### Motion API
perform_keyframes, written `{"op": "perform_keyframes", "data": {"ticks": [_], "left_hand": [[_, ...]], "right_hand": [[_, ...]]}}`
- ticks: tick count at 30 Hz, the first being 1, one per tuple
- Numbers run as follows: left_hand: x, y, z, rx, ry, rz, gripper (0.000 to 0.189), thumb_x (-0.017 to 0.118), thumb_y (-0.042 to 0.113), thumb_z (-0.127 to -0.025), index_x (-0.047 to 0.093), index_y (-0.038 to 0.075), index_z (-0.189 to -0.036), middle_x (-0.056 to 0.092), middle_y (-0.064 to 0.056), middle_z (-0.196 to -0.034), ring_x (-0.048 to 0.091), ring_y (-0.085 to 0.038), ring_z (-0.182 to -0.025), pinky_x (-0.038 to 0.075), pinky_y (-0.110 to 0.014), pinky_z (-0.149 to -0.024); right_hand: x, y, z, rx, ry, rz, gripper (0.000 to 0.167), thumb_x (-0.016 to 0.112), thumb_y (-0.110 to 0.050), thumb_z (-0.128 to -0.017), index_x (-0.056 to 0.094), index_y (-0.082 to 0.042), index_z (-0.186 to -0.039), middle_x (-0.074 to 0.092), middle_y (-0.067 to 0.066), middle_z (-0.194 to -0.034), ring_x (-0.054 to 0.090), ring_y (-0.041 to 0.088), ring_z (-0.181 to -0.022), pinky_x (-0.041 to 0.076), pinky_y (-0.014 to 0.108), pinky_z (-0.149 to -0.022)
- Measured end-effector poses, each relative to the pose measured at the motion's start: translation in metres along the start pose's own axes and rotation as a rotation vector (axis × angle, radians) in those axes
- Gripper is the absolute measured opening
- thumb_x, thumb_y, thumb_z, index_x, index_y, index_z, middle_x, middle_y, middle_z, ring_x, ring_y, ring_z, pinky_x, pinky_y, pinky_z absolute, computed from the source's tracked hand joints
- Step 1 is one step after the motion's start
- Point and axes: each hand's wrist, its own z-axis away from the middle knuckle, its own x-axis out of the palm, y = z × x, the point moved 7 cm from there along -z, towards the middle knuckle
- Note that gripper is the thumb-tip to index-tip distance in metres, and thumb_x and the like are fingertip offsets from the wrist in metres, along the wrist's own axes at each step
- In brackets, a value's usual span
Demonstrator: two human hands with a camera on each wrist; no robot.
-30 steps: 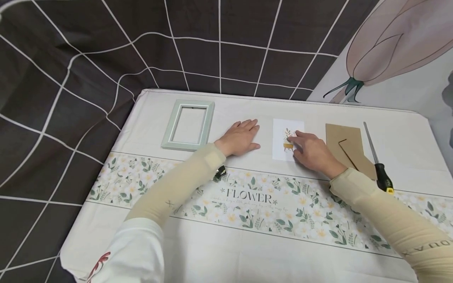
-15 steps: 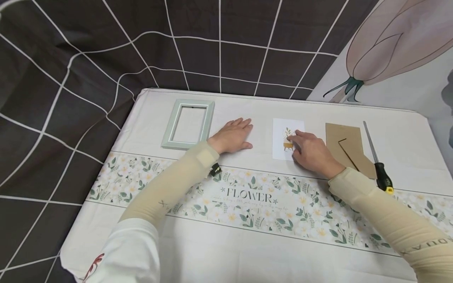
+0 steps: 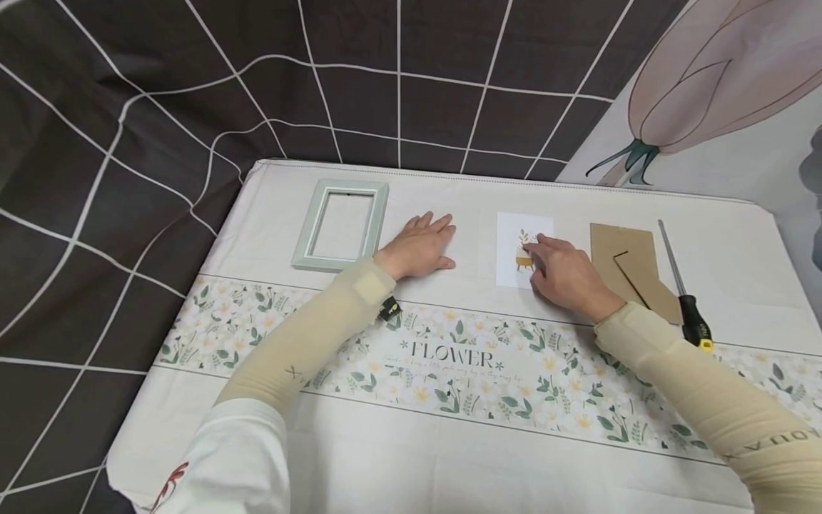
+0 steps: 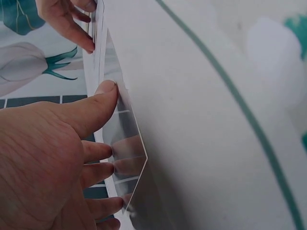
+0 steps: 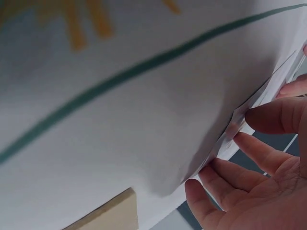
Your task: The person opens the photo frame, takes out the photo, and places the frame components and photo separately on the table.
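My left hand (image 3: 417, 246) rests with spread fingers on the white tablecloth, between a pale green picture frame (image 3: 310, 227) and a small white card (image 3: 506, 250). Under its thumb and fingertips, the left wrist view shows a clear, reflective sheet (image 4: 129, 143); in the head view this sheet is barely visible. My right hand (image 3: 568, 278) touches the card, its index fingertip on the printed plant and yellow stool. Fingertips (image 5: 194, 189) of that hand lie along the card's edge in the right wrist view. Its palm hides the card's lower right corner.
Right of the card lies a brown backing board (image 3: 623, 239) with a black hex key (image 3: 632, 283) on it. Beside the board is a screwdriver (image 3: 695, 318) with a black and yellow handle. A dark tiled-pattern cloth (image 3: 430, 107) hangs behind the table.
My left hand has slid left, toward the frame, then nearly stopped. The card has shifted slightly away and to the right under my right hand, which keeps touching it.
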Motion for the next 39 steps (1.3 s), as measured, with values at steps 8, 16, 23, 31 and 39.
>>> {"op": "perform_keyframes", "data": {"ticks": [8,16,23,31,39], "left_hand": [[-0.004,-0.004,0.002,-0.006,-0.009,0.002,0.076,0.054,0.046,-0.101,0.027,0.006,-0.159,0.013,-0.01,-0.168,0.008,-0.04,-0.153,0.007,-0.053,-0.124],[-0.005,-0.004,0.002,-0.007,-0.007,0.017,0.076,0.055,0.046,-0.101,0.026,0.006,-0.159,0.012,-0.01,-0.168,0.007,-0.04,-0.153,0.006,-0.054,-0.123],[-0.003,-0.004,0.002,-0.01,-0.009,0.023,0.075,0.054,0.046,-0.101,0.026,0.006,-0.159,0.012,-0.01,-0.168,0.006,-0.039,-0.153,0.005,-0.053,-0.124],[-0.007,-0.003,0.004,0.006,0.011,0.025,0.068,0.045,0.044,-0.105,0.027,0.006,-0.159,0.013,-0.01,-0.168,0.007,-0.039,-0.153,0.004,-0.054,-0.123],[-0.013,-0.001,0.004,0.001,0.056,0.045,0.068,0.044,0.046,-0.105,0.029,0.005,-0.158,0.013,-0.01,-0.168,0.007,-0.037,-0.153,0.004,-0.053,-0.124]], "right_hand": [[0.002,0.001,0.0,0.021,-0.02,-0.015,0.05,0.055,-0.006,-0.089,0.055,0.006,-0.138,0.041,0.033,-0.149,0.039,0.049,-0.137,0.033,0.062,-0.112],[0.0,0.001,-0.001,0.006,-0.001,-0.024,0.049,0.056,-0.005,-0.088,0.056,0.007,-0.136,0.043,0.034,-0.147,0.041,0.05,-0.135,0.035,0.062,-0.11],[0.001,0.001,-0.002,0.002,-0.014,-0.013,0.047,0.055,-0.005,-0.091,0.055,0.007,-0.136,0.043,0.034,-0.147,0.041,0.05,-0.135,0.035,0.062,-0.11],[0.003,0.003,-0.001,0.038,-0.036,-0.034,0.044,0.05,-0.008,-0.099,0.05,0.01,-0.139,0.041,0.034,-0.148,0.038,0.049,-0.138,0.03,0.062,-0.114],[-0.001,-0.007,0.001,0.005,-0.028,-0.087,0.044,0.051,-0.008,-0.099,0.05,0.011,-0.138,0.041,0.035,-0.148,0.036,0.049,-0.139,0.028,0.063,-0.114]]}}
